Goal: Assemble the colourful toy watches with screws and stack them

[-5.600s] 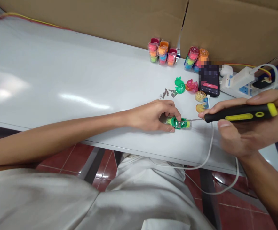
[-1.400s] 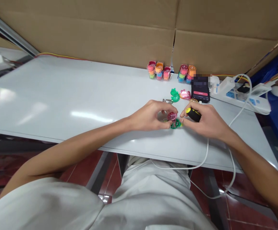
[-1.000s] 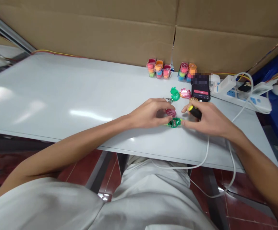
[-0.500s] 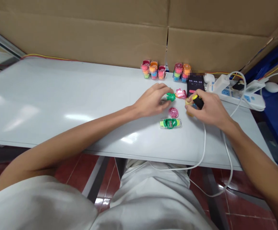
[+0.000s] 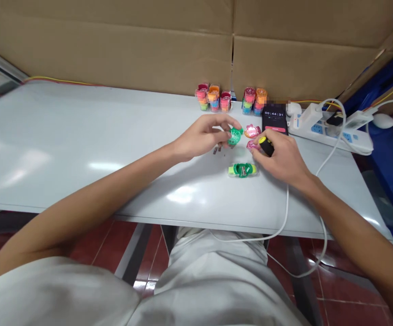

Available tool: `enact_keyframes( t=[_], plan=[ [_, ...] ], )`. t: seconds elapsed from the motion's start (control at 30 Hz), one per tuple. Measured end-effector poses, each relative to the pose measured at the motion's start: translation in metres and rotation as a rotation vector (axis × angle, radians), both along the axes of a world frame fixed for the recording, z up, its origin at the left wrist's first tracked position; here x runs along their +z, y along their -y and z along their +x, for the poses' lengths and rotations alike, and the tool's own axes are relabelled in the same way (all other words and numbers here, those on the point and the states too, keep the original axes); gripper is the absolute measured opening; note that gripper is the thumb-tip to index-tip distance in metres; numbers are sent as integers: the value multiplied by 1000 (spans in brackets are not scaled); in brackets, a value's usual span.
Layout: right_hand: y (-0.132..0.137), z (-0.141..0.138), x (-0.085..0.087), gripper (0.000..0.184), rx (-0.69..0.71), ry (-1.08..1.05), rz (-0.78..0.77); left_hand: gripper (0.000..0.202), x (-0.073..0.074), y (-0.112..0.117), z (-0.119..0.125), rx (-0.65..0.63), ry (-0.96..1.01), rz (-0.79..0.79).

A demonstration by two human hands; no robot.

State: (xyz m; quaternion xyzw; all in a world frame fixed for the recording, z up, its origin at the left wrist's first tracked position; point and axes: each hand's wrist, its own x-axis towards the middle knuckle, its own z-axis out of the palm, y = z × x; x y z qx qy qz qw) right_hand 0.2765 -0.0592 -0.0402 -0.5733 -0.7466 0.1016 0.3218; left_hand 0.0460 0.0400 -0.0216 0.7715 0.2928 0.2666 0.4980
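Brown cardboard point(image 5: 115, 54) backs a white table point(image 5: 81, 122); over its right half, a person's left hand point(image 5: 199, 136) pinches a green disc point(image 5: 235, 136); the right hand point(image 5: 286, 158) grips a black-and-yellow tool point(image 5: 266, 146), apparently tucked palmward to free fingertips for the pink disc point(image 5: 251, 145) they touch; a green-and-yellow case point(image 5: 248, 169) lies nearer the front edge, long axis roughly parallel to it, yellow ends pointing left and right, probably laid flat for steadiness, metal insert point(image 5: 243, 171) facing up.

The head camera looks forward and down over the lap point(image 5: 216, 271) and table point(image 5: 131, 122).
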Motion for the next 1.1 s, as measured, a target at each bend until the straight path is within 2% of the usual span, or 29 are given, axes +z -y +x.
enact_keyframes(
  t=[0.17, 0.3, 0.37, 0.5, 0.63, 0.73, 0.87, 0.93, 1.0, 1.1],
  plan=[
    [12, -8, 8, 19, 68, -254, -45, 32, -1, 22, -6, -123, 95, -335],
    [19, -14, 11, 23, 85, -451, -162, 39, -4, 29, -1, -156, 117, -415],
    [20, -14, 12, 28, 95, -555, -219, 39, -4, 32, 0, -146, 95, -356],
    [21, -12, 14, 40, 116, -651, -295, 42, -3, 38, 1, -141, 65, -104],
    [21, -9, 15, 37, 143, -651, -316, 40, 0, 41, 0, -95, 13, 200],
    [21, -4, 17, 24, 186, -468, -289, 35, 1, 40, -3, -71, -78, 370],
    [18, 5, 21, 7, 211, -174, -246, 29, 1, 37, -6, -122, -109, 350],
    [16, 9, 22, 10, 235, -79, -238, 28, 0, 38, -6, -161, -131, 356],
    [14, 10, 21, 19, 251, -2, -261, 29, -1, 40, -4, -204, -170, 409],
    [13, 10, 21, 21, 258, 42, -311, 30, -4, 44, -2, -237, -214, 503]
  ],
)
